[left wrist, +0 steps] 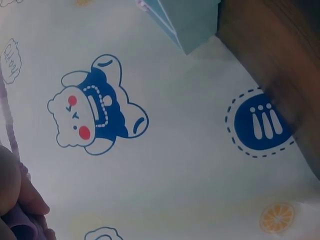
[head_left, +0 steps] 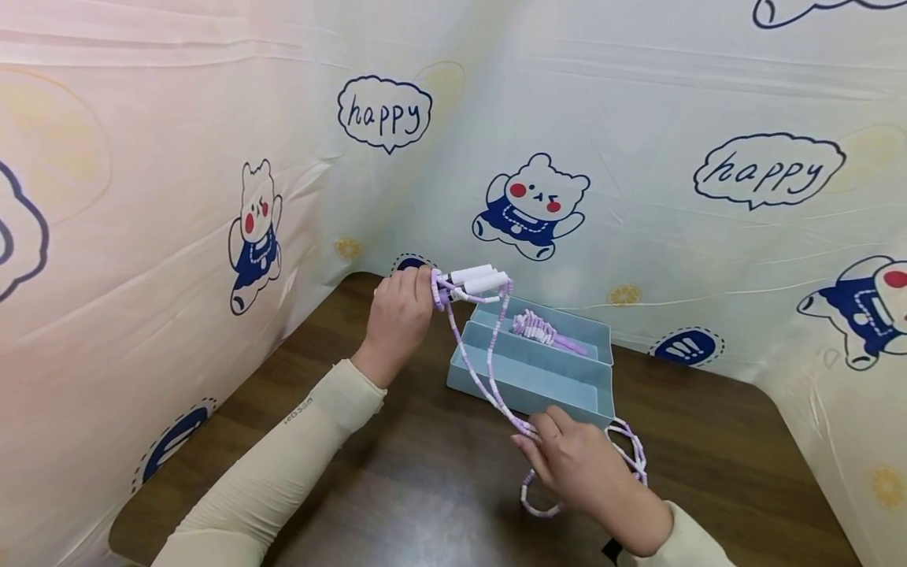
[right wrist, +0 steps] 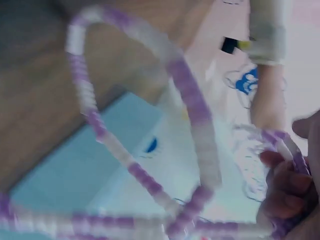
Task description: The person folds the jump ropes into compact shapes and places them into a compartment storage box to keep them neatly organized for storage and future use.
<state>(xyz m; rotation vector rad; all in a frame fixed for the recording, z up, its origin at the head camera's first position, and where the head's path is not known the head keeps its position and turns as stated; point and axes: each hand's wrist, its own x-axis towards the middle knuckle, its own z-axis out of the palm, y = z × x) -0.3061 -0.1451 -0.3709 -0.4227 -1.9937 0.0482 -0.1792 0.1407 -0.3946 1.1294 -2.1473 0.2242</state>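
**Beaded rope strung between two hands, in front of a two-part box**

Purple-and-white beaded rope (head_left: 491,358) spans the gap between the hands, running down from the left hand to the right.

Left hand (head_left: 402,311): raised, on the far side of the table (head_left: 397,488), left of the box. Fingers curled closed around the handle end of the rope. Two white handles (head_left: 482,280) jut from the fist toward the right, side by side, with beaded strands wrapped and looped about them. Left wrist view catches only part of this hand, at its lower left edge, with something purple in the grip.

Right hand (head_left: 577,457): lower and nearer the wearer, just in front of the box's near right part. Thumb and bent fingers closed on the strands where they come together. Beyond this grip, more rope: one loop hangs below the hand on its left side, others bulge out to its right, by the box corner. Whether these loops touch the table, cannot tell. Right wrist view shows a large loop close up, blurred.

Box (head_left: 546,382): light blue, on the table, two long compartments. Far one holds a bundled purple-and-white beaded rope with a purple handle (head_left: 569,344).

Behind: printed cloth (head_left: 638,94), bears and "happy" bubbles.
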